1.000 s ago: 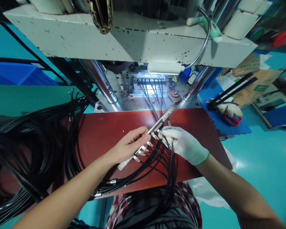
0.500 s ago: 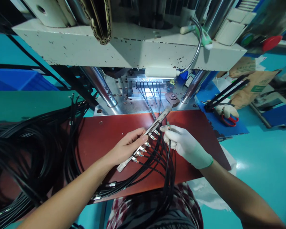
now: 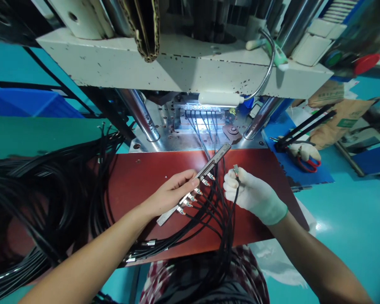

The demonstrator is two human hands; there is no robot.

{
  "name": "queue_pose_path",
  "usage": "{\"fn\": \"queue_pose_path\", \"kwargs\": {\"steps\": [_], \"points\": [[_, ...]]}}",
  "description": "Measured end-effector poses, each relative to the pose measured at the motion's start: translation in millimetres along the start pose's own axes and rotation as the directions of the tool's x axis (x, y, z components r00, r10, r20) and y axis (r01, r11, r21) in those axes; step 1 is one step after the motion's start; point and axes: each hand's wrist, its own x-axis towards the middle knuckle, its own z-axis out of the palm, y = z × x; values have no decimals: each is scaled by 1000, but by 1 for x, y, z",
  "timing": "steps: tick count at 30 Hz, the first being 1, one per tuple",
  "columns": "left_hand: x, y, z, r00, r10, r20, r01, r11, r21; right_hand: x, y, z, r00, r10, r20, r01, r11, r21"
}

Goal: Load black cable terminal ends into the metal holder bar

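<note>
The bare left hand [image 3: 172,195] keeps its grip clamped on the long metal strip [image 3: 194,182], which lies tilted over the red surface [image 3: 139,177] with a row of cable ends [image 3: 194,192] seated along its right edge, as it did a second ago. The gloved right hand [image 3: 251,195] has changed: earlier its fingertips were at the strip's upper part, touching the row; now it has drawn off to the right, clear of the strip, and its grip is pinched on a single black cable [image 3: 232,211] just below the metal connector [image 3: 236,169], which points upward. The cable hangs down from the fingers into the bundle by the person's lap. Behind, more cables sit in the lit press fixture [image 3: 201,116].
</note>
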Motion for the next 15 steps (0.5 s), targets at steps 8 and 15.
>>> {"fn": "queue_pose_path", "kwargs": {"steps": [8, 15], "points": [[0, 1, 0, 998, 31, 47, -29, 999, -37, 8, -13, 30, 917, -345, -200, 34, 567, -823], [0, 5, -2, 996, 57, 66, -64, 993, 98, 9, -11, 27, 919, -347, -188, 54, 584, -810]]}}
